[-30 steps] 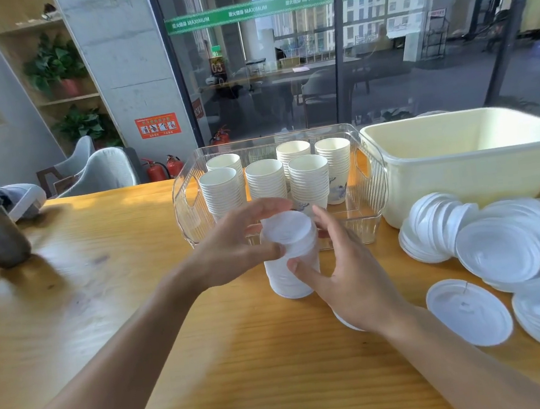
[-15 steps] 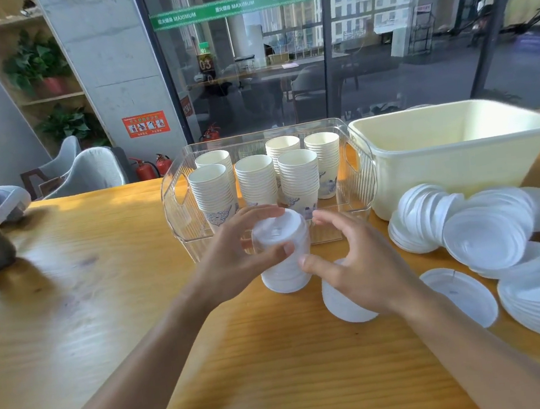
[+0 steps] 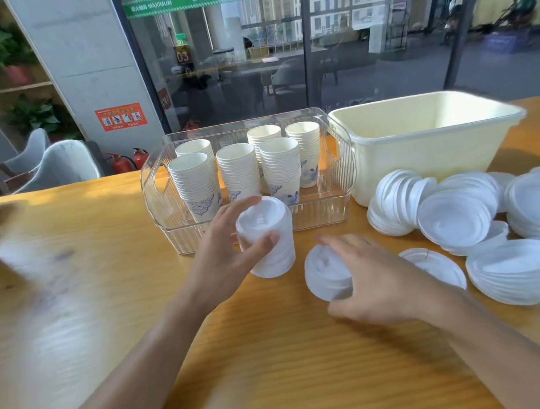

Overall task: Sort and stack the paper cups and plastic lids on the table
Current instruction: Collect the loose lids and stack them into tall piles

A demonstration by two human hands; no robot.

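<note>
- Left hand [image 3: 224, 259], centre of the frame, has its thumb and fingers wrapped around a tall stack of lids [image 3: 267, 241] standing on the wooden table [image 3: 279, 370]. Looks like a decent hold, but the stack is tall and slippery-looking, so a squeeze off to one side could probably tip or fan it out.
- Right hand [image 3: 376, 279], lower right of centre, lies over a small pile of lids [image 3: 326, 278] just beside the tall stack, fingers bent around its edge. I can't tell whether it's gripping them yet or only resting on top.
- If that pile gets lifted from one edge, my guess is the thin lids slide apart and scatter.
- Loose lids [image 3: 463, 214] are heaped at the right of the frame, some leaning on edge against the cream tub [image 3: 428, 141]. Bump those and they could topple like dominoes.
- Paper cups [image 3: 245, 170] are already stacked in columns inside the clear bin [image 3: 329, 211], upper centre, right behind the tall stack. A careless elbow could shove the bin.
- Writing: the green strip along the glass at the top reads "MAXIMUM" plus Chinese characters too small for me to read. A dark sign behind the glass says "03". The orange sign [image 3: 121, 116] on the pillar, upper left, is unreadable.
</note>
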